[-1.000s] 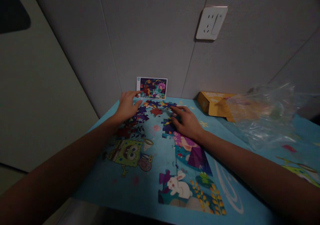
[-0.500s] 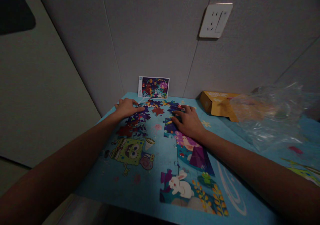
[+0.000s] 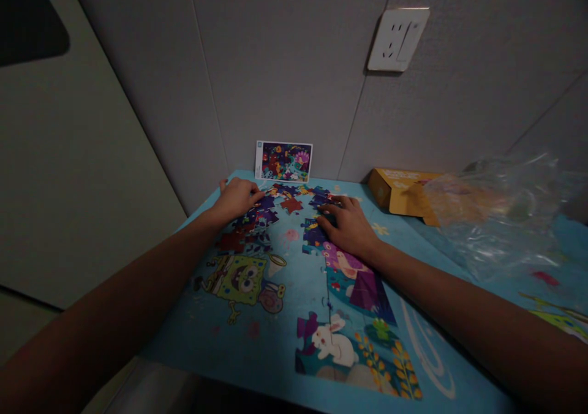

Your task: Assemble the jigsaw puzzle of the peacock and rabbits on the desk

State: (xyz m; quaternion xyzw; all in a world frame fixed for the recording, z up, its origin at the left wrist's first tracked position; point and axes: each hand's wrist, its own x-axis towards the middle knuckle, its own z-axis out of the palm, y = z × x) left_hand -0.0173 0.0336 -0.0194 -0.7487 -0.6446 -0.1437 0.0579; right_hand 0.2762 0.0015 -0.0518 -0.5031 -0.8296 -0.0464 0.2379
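Observation:
My left hand (image 3: 236, 198) rests at the outer edge of the left run of joined puzzle pieces (image 3: 250, 223), fingers apart and stretched toward the dark blue part. On the opposite side my right hand (image 3: 348, 225) lies over the right run of pieces, its fingers spread and partly covering them. Between the hands sits a reddish-brown puzzle piece (image 3: 291, 205), close to the top row of pieces. Below my right hand runs a pink and purple section (image 3: 351, 273), leading down to a corner with a white rabbit (image 3: 334, 343).
A picture card (image 3: 285, 161) leans upright against the wall behind the puzzle. To the right lie a yellow box (image 3: 404, 190) and a crumpled clear plastic bag (image 3: 496, 218). The blue table cover (image 3: 275, 362) bears cartoon prints. A socket (image 3: 399, 39) is on the wall.
My left hand has shifted slightly, its fingers drawn a little back from the dark blue pieces. My right hand stays nearly in place.

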